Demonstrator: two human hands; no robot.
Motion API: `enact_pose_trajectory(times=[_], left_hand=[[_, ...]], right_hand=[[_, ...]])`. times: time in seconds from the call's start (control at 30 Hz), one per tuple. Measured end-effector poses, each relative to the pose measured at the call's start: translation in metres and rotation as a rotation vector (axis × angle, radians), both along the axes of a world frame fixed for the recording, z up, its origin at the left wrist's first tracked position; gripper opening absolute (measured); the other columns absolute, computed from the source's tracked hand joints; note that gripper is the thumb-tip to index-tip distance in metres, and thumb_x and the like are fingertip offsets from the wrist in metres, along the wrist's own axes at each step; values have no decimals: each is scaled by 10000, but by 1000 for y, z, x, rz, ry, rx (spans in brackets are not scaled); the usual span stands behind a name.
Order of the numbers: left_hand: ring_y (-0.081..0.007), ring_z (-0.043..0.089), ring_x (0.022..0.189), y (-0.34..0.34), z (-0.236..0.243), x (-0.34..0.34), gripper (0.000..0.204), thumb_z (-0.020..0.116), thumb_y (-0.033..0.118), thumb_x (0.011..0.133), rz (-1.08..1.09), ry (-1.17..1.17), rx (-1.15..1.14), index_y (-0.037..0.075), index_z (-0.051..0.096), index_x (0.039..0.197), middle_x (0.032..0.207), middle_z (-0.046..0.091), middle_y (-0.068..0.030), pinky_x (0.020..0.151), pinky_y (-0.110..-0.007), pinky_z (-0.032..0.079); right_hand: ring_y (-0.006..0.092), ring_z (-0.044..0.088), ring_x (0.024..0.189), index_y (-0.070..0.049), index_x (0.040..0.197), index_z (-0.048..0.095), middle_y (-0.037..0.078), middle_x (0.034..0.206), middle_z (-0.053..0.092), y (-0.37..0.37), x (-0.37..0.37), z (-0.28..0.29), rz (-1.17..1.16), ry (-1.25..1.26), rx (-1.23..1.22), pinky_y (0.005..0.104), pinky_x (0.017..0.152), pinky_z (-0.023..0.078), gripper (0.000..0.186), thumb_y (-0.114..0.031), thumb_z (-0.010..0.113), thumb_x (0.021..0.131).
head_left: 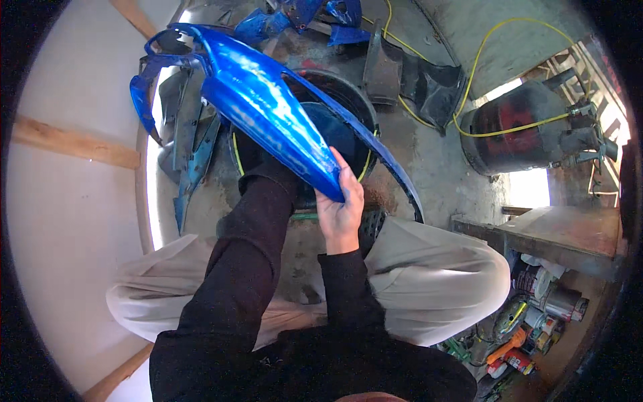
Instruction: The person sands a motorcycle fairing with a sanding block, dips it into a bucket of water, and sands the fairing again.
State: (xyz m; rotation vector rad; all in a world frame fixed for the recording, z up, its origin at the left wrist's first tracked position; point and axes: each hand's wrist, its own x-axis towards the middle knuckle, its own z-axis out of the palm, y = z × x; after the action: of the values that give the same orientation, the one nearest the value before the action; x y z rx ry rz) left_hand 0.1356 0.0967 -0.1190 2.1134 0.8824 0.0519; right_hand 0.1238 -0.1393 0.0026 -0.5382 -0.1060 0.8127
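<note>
My right hand grips the lower end of a long glossy blue body panel with pale patches, held tilted across the view. A narrow darker blue strip runs from it down to the right. My left sleeve reaches into a round black tub under the panel; that hand is hidden, so I cannot tell what it holds.
More blue pieces lie behind, black panels at back right, and blue-black parts along the left wall. A tank with a yellow hose stands right. A wooden shelf has cans below.
</note>
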Motion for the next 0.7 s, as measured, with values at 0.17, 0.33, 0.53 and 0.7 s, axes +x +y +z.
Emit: enact_pose_trajectory(times=[0.17, 0.33, 0.53, 0.7], left_hand=[[-350, 726, 1008, -19, -16, 24, 544, 623, 364, 985, -46, -14, -7, 61, 558, 1432, 1318, 672, -187, 858, -439, 585], [-352, 726, 1008, 5, -8, -1, 547, 623, 366, 983, -23, -11, 13, 61, 557, 1433, 1323, 668, -189, 852, -440, 586], [-354, 726, 1008, 22, -4, 18, 551, 624, 368, 982, -68, -68, -63, 61, 555, 1435, 1329, 664, -191, 846, -442, 588], [-355, 726, 1007, 11, -19, 10, 555, 624, 370, 981, -16, -50, 18, 61, 554, 1436, 1334, 661, -193, 841, -443, 589]], right_hand=[[248, 640, 1195, 105, 1428, 494, 187, 1339, 629, -6, 12, -13, -29, 26, -38, 398, 1074, 493, 596, -324, 609, 1030], [260, 619, 1237, 113, 1412, 508, 202, 1350, 621, 8, -4, -9, 2, 61, -2, 426, 1103, 471, 579, -302, 613, 1022], [269, 608, 1251, 111, 1394, 534, 207, 1367, 614, -3, 4, -15, -31, 24, -52, 429, 1122, 453, 572, -307, 619, 1013], [266, 607, 1254, 107, 1399, 533, 204, 1360, 621, 4, -1, -15, -15, 35, -43, 430, 1122, 453, 576, -313, 618, 1013]])
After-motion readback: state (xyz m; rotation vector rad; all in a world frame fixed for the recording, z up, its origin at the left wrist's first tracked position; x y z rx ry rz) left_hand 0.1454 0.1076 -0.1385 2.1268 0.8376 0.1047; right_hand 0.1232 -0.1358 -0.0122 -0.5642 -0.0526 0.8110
